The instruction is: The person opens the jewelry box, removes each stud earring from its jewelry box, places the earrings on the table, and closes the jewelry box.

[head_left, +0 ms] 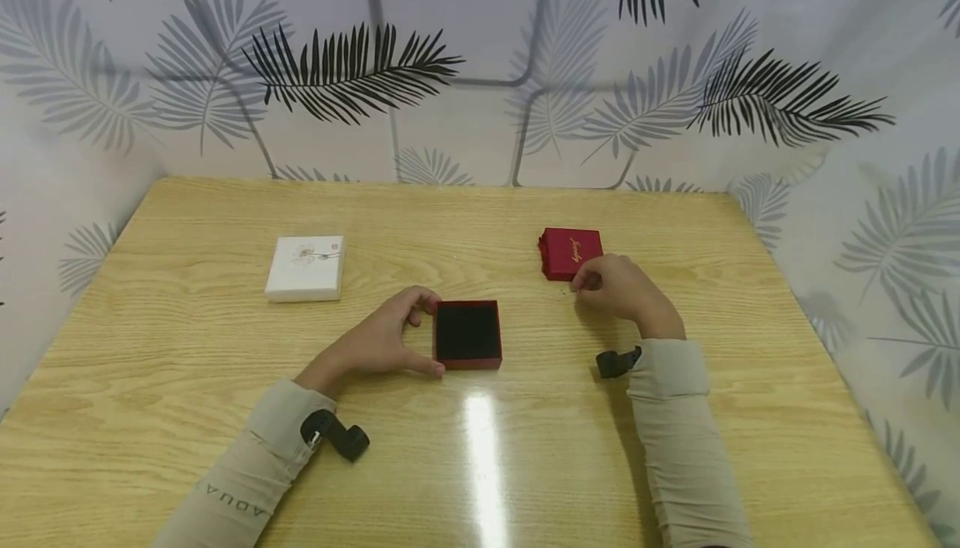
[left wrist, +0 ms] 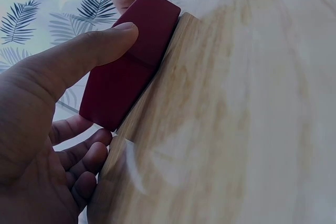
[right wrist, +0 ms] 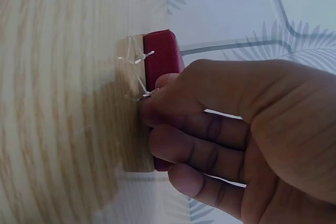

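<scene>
My left hand (head_left: 382,336) holds the open red box base (head_left: 467,364) at its left side, thumb at the near corner and index finger at the far one. A black pad (head_left: 467,330) fills the base. In the left wrist view, the thumb (left wrist: 113,43) lies along the box's red wall (left wrist: 123,77). My right hand (head_left: 618,286) pinches a small silvery earring (right wrist: 147,94) between thumb and index fingertip, low over the table. A second earring (right wrist: 140,56) lies just beside it. Behind the fingers sits the red lid (head_left: 570,250) with gold lettering and a ribbon.
A white box (head_left: 304,268) with a flower print stands at the left on the wooden table (head_left: 405,473). Leaf-patterned cloth (head_left: 480,140) rises behind the table and along its sides.
</scene>
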A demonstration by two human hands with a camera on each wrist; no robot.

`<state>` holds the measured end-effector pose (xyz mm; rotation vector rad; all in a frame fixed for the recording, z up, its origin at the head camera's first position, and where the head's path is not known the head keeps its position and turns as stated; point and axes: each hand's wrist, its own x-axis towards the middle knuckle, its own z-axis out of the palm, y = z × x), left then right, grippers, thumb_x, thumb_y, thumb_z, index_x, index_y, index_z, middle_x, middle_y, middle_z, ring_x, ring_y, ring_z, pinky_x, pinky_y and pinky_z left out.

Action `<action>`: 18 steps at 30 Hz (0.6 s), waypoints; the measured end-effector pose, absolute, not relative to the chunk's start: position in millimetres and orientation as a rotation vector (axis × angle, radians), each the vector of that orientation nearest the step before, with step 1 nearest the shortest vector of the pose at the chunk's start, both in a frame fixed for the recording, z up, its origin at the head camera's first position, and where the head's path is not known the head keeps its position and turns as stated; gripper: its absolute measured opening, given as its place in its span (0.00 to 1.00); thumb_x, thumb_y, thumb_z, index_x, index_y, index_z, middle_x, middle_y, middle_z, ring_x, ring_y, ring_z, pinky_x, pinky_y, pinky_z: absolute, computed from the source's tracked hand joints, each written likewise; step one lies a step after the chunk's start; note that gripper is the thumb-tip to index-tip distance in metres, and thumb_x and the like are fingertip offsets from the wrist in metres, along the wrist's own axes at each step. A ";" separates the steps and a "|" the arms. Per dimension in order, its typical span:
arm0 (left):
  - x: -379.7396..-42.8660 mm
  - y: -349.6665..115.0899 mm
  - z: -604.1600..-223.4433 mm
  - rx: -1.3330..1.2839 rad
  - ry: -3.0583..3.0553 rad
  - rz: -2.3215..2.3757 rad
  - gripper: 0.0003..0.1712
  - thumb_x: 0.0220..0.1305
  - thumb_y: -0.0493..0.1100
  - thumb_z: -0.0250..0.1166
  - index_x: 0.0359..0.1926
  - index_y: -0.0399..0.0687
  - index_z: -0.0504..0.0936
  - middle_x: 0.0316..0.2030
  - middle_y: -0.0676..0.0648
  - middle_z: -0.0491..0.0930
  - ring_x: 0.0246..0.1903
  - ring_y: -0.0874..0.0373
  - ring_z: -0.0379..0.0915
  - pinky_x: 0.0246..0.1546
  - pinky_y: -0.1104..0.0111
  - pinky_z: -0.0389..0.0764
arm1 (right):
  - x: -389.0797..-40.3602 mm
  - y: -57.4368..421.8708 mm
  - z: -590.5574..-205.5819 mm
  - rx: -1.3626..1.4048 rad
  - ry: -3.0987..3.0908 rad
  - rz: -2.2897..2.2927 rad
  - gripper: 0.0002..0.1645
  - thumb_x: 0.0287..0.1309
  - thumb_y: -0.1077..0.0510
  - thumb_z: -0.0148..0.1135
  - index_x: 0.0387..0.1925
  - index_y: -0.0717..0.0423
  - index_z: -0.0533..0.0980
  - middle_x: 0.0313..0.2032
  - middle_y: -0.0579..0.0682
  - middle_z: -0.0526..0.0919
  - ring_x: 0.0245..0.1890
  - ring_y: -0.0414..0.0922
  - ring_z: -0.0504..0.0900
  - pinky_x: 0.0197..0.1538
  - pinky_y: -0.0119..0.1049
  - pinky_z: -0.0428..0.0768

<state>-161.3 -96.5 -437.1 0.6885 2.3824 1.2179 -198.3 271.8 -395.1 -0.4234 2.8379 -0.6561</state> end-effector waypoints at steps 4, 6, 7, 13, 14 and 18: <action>-162.0 -96.5 -437.5 0.691 2.384 1.215 0.52 0.43 0.53 0.83 0.67 0.50 0.65 0.60 0.47 0.70 0.52 0.52 0.64 0.58 0.58 0.68 | -197.9 274.1 -390.4 -0.407 2.832 -0.714 0.08 0.59 0.65 0.62 0.39 0.61 0.84 0.38 0.57 0.87 0.41 0.50 0.83 0.51 0.49 0.80; -162.4 -96.5 -437.8 0.691 2.383 1.214 0.52 0.43 0.53 0.83 0.67 0.50 0.64 0.60 0.47 0.70 0.52 0.52 0.64 0.58 0.58 0.68 | -197.0 274.7 -387.5 -0.390 2.834 -0.734 0.08 0.61 0.65 0.62 0.40 0.62 0.83 0.39 0.57 0.87 0.41 0.51 0.83 0.51 0.48 0.79; -162.6 -96.5 -437.8 0.690 2.383 1.215 0.52 0.43 0.53 0.83 0.67 0.51 0.65 0.60 0.47 0.70 0.52 0.52 0.64 0.58 0.58 0.68 | -196.5 274.8 -386.1 -0.380 2.836 -0.741 0.08 0.61 0.65 0.62 0.41 0.62 0.83 0.39 0.58 0.87 0.41 0.51 0.82 0.51 0.48 0.79; -162.2 -96.4 -437.2 0.681 2.374 1.221 0.53 0.42 0.53 0.83 0.67 0.50 0.65 0.60 0.47 0.70 0.52 0.52 0.63 0.58 0.58 0.68 | -193.5 274.1 -381.6 -0.356 2.846 -0.758 0.09 0.63 0.64 0.61 0.43 0.62 0.82 0.41 0.59 0.86 0.43 0.52 0.81 0.53 0.49 0.78; -162.1 -96.4 -437.0 0.681 2.372 1.221 0.53 0.43 0.53 0.83 0.67 0.50 0.64 0.60 0.47 0.70 0.52 0.51 0.63 0.58 0.58 0.68 | -193.2 273.9 -381.4 -0.356 2.847 -0.761 0.09 0.63 0.63 0.60 0.43 0.62 0.81 0.42 0.59 0.86 0.44 0.52 0.81 0.54 0.49 0.78; -161.7 -96.1 -436.6 0.679 2.374 1.220 0.53 0.42 0.53 0.83 0.67 0.50 0.64 0.60 0.47 0.70 0.52 0.51 0.63 0.58 0.58 0.68 | -192.9 273.4 -381.3 -0.343 2.862 -0.766 0.09 0.64 0.62 0.60 0.43 0.61 0.81 0.41 0.58 0.85 0.42 0.51 0.80 0.51 0.48 0.78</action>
